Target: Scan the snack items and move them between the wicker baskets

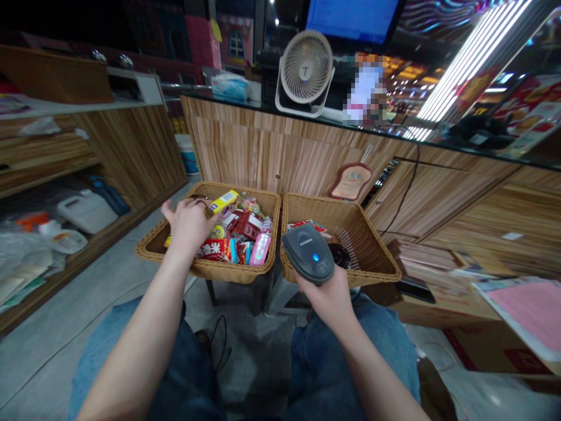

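In my right hand (331,298) is a dark grey handheld barcode scanner (309,251) with a blue light lit on top; my fingers wrap its handle below. The scanner is held over the near left part of the right wicker basket (377,251). My left hand (190,222) reaches over the left wicker basket (236,272), thumb and forefinger closed at the left end of a small yellow snack box (224,203), with the little finger spread out. Under and beside it lie red snack packs (213,249), a pink packet (261,248) and brown-red boxes (248,225).
Behind the baskets stands a wood-grain counter (236,146) carrying a white fan (305,70) and a monitor (350,20). A toast-shaped hanging item (350,180) is on its front. Cardboard boxes (486,348) and a dark phone-like slab (415,290) are on the right; shelves (131,140) on the left.
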### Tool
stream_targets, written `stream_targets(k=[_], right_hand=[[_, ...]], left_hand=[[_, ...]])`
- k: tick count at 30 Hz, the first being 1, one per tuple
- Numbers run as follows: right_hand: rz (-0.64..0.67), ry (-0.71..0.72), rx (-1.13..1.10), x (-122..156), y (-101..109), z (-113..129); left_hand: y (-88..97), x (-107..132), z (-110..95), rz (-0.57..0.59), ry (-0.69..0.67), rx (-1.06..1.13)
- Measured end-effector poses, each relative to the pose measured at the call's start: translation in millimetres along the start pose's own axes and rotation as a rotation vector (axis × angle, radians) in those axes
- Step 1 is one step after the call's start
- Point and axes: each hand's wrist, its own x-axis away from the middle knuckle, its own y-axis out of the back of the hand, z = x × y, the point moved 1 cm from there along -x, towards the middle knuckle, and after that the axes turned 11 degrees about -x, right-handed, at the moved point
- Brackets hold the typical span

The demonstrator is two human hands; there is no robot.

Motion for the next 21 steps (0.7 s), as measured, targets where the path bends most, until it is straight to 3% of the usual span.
stream_targets(k=[6,13,18,21], right_hand=[[0.005,0.001,-0.006,-0.7,-0.4,-0.7],[0.043,-0.023,-0.032,-0.9,-2.3,-2.7],[0.046,-0.041,-0.059,-1.2,-3.3,-2.4],[0.060,-0.035,-0.065,-1.0,-3.6,-2.2]], left_hand=[[18.4,7.7,-11.1,0.134,-0.014,0.069],[31.3,14.1,-21.9,-0.032,-0.315,0.302],[35.4,16.7,-30.9,-0.061,-0.428,0.322],[34.5,17.0,-33.5,-0.054,-0.431,0.290]])
